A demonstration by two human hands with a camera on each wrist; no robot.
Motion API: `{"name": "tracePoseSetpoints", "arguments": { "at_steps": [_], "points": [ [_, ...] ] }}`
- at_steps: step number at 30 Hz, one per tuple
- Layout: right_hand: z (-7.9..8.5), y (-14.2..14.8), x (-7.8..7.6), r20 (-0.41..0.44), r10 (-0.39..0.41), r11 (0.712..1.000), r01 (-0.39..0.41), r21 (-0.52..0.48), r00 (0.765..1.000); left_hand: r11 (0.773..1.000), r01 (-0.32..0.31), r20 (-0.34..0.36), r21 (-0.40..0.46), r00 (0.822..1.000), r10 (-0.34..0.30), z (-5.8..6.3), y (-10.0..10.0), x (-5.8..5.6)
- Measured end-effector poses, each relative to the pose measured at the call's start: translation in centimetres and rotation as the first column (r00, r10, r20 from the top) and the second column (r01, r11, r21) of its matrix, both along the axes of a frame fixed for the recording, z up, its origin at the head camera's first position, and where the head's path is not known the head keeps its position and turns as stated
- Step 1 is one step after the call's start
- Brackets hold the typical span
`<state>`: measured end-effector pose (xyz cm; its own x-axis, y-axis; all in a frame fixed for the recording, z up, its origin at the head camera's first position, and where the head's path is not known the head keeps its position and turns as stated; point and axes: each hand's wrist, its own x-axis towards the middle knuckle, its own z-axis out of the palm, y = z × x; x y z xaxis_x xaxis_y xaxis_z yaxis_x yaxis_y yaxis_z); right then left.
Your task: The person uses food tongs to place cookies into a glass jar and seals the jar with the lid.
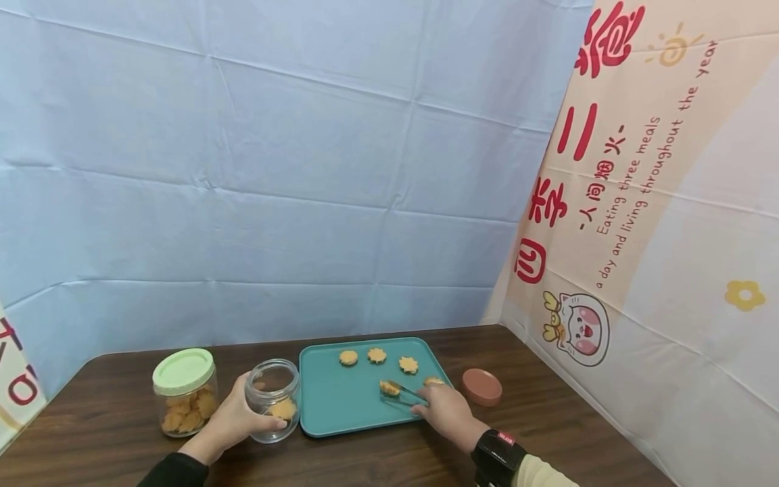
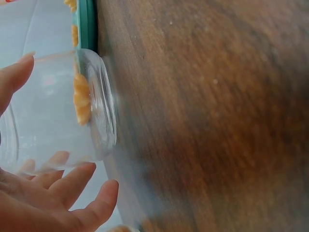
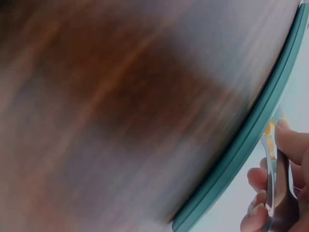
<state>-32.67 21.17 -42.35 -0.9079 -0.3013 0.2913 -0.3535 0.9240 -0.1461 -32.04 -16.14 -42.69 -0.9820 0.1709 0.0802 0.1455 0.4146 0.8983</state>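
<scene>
My left hand [image 1: 230, 418] holds an open clear jar [image 1: 258, 426] upright on the table, thumb on its near side and fingers around the left. One scalloped cookie [image 2: 82, 99] lies at the jar's bottom. With my right hand [image 1: 449, 412] I grip metal tongs [image 3: 285, 210] over the teal tray [image 1: 335, 412]. The tong tips are at a cookie [image 1: 389, 388] on the tray's near half; I cannot tell whether they pinch it. A row of cookies [image 1: 376, 355] lies toward the tray's far side, and another cookie [image 1: 434, 381] is partly hidden behind my right hand.
Left of my left hand stands a jar of cookies [image 1: 185, 409] with a pale green lid [image 1: 184, 370]. A round reddish-brown lid [image 1: 482, 387] lies right of the tray on the dark wood table [image 1: 341, 463]. Cloth hangings [image 1: 292, 169] rise behind and at the right.
</scene>
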Motion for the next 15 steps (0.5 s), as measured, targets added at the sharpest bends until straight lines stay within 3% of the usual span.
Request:
{"name": "tracePoseSetpoints", "arguments": {
  "at_steps": [15],
  "points": [
    [-0.2, -0.32, -0.53, -0.039, -0.057, 0.997, 0.058, 0.049, 0.998, 1.0, -0.005, -0.027, 0.005, 1.0, 0.005, -0.1, 0.05, 0.06]
  ]
}}
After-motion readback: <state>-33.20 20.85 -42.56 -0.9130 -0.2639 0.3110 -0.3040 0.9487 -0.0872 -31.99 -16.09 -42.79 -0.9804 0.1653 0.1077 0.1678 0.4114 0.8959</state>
